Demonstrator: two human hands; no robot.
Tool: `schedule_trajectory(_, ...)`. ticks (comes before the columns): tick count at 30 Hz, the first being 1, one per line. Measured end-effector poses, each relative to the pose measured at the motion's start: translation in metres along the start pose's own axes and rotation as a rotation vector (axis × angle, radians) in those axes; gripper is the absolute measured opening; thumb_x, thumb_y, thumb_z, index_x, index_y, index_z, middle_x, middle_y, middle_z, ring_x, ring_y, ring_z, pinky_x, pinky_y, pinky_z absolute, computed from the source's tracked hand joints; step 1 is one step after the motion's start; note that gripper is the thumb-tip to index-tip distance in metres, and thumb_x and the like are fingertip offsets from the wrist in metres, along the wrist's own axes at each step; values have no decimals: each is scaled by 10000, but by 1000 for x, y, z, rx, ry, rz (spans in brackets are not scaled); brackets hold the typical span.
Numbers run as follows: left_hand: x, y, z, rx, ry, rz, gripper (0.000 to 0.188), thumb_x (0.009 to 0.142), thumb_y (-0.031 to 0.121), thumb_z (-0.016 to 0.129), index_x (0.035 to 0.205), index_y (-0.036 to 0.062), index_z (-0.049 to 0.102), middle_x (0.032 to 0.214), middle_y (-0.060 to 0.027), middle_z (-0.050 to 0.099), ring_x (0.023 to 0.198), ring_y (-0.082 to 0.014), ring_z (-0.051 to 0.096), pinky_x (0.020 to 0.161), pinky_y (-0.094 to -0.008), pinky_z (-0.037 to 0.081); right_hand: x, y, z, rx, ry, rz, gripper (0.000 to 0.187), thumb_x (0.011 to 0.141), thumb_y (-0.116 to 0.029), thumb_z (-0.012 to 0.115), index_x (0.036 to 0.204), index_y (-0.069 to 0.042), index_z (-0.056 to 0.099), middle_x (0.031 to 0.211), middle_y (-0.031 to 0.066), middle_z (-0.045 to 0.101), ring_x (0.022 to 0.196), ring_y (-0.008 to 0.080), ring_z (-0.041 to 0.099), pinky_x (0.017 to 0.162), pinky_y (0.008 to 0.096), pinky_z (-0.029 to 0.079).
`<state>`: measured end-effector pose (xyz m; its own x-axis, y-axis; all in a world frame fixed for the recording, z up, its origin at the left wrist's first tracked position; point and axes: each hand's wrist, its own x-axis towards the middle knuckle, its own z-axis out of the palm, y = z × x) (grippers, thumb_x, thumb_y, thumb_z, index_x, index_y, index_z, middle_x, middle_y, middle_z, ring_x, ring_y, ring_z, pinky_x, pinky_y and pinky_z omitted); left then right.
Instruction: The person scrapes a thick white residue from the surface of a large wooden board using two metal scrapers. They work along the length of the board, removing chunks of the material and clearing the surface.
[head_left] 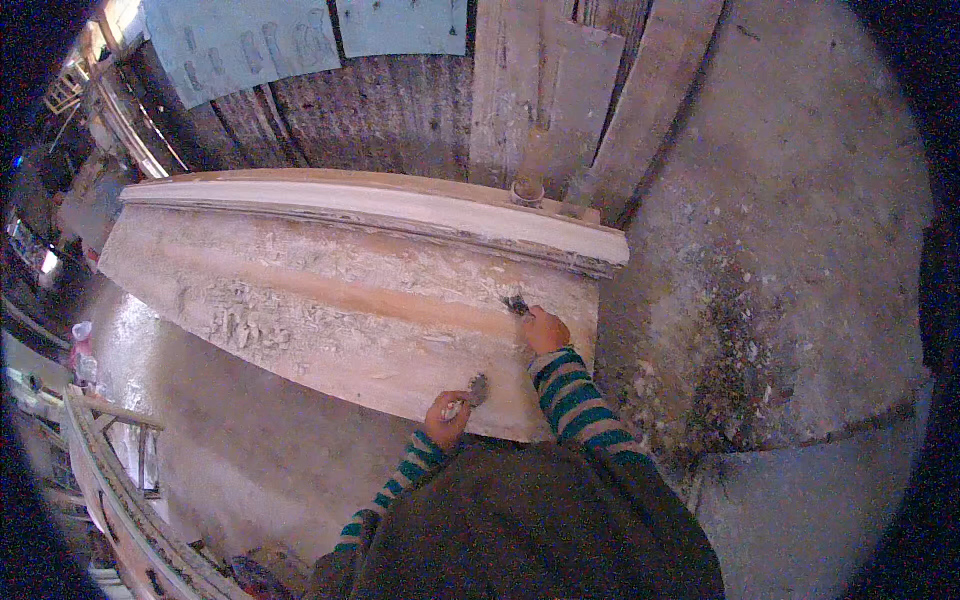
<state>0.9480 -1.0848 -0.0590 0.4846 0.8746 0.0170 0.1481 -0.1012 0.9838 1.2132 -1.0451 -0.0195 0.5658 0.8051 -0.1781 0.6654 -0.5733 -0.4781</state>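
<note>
Slanting forward-left: dark handheld tool [515, 304]

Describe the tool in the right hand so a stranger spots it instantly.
Find the long pale work surface. Near its right end, the right hand holds a small dark tool. It looks blacker than the greyish tool in the left hand and is nearer the raised ledge.

A small, dark, flat tool [516, 304] was toward the pale, dusty worktop [390, 372]'s right edge, a grey, flat tool [478, 387] near its front edge.
</note>
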Motion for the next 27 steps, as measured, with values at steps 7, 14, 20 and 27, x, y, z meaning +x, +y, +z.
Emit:
schedule_trajectory(7,-5,-7,2,-26,43,78,170,808,36,591,977,19,601,931,-116,610,892,-199,585,799,-303,457,-73,43,-15,22,-174,-18,360,818,-390,495,978,-84,598,851,213,628,810,416,595,708,513,462)
schedule_trajectory(14,4,-7,3,38,46,149,167,818,55,581,979,10,599,951,-125,614,915,-212,583,809,-304,459,-3,1,21,-27,0,-77,347,828,-372,492,979,-79,602,811,211,633,778,402,607,683,487,481)
schedule_trajectory(20,3,-7,-5,13,-6,82,160,816,55,585,971,14,593,961,-126,610,925,-221,584,829,-307,454,-25,13,-11,-33,-165,-191,323,823,-362,515,946,-72,586,811,191,637,773,373,617,680,476,484)
schedule_trajectory(27,0,-8,-1,-30,6,133,190,813,39,597,1001,19,577,968,-120,598,916,-218,584,828,-307,456,-31,18,19,14,-29,-252,318,822,-347,526,977,-70,551,801,207,624,767,394,604,668,496,475)
